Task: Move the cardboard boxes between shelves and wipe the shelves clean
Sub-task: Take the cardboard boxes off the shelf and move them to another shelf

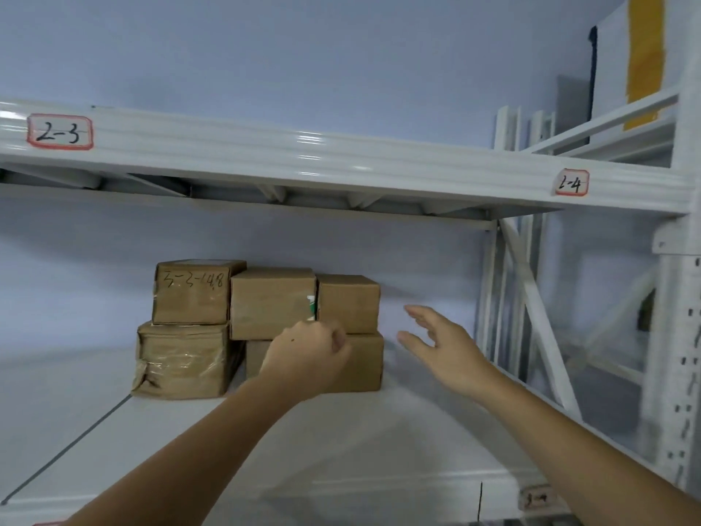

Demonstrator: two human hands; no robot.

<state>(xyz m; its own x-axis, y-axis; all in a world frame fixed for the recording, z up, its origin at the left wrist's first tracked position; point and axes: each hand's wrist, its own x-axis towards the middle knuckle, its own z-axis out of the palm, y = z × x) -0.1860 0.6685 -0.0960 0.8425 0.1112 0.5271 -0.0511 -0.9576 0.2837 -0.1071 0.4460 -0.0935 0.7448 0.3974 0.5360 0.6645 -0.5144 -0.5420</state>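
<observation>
The left hand (311, 351) reaches in over the white shelf (341, 442) with its fingers curled, knuckles up against the front of the stacked cardboard boxes. It sits where the upper middle box (271, 301) meets the lower box (360, 364); whether the fingers actually pinch an edge cannot be told, as the hand's back hides them. The right hand (445, 341) hovers just right of the stack, fingers straight and spread, holding nothing and apart from the boxes. Just beyond the left hand's fingers stands the upper right box (349, 301). To the left of that hand, a box with handwriting (193, 292) rests on a box wrapped in clear tape (182, 360). Above both hands runs the upper shelf beam (341, 157), with a label reading 2-3 (60, 132) far to the left and a label reading 2-4 (571, 183) to the right.
</observation>
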